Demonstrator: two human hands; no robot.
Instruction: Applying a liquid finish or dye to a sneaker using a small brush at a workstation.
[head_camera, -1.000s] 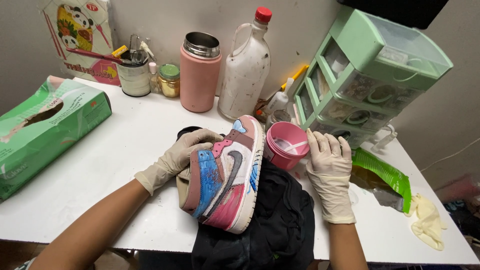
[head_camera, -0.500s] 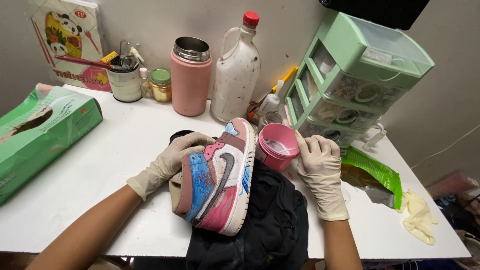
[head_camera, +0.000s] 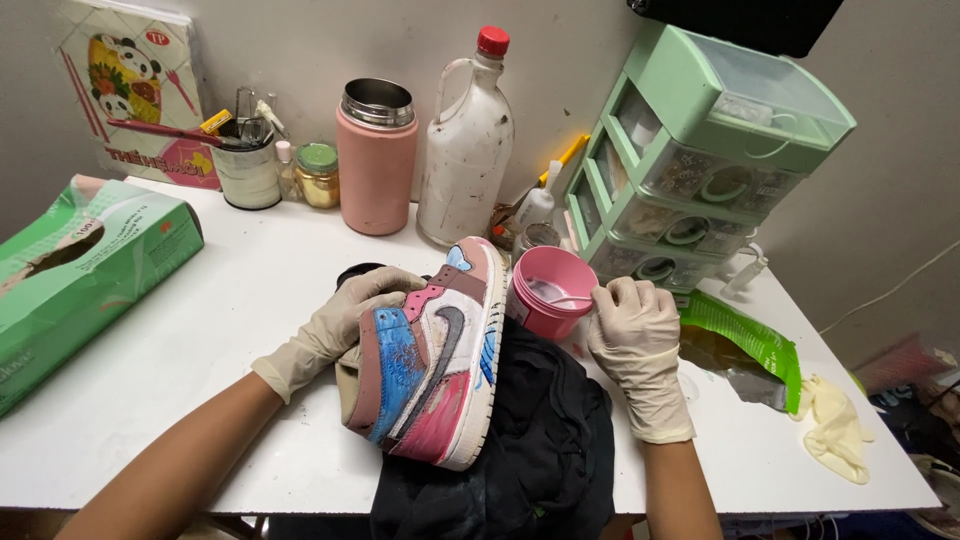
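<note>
The left hand (head_camera: 345, 320) has its grip closed around the ankle of the shoe (head_camera: 435, 360), propping it on its side over the black cloth (head_camera: 540, 440) on the table (head_camera: 200, 330), likely to keep the painted side up. Just right of the shoe, the right hand (head_camera: 635, 345) pinches a white stick (head_camera: 560, 296) lying in the pink cup (head_camera: 550, 290), fingers nearly shut.
</note>
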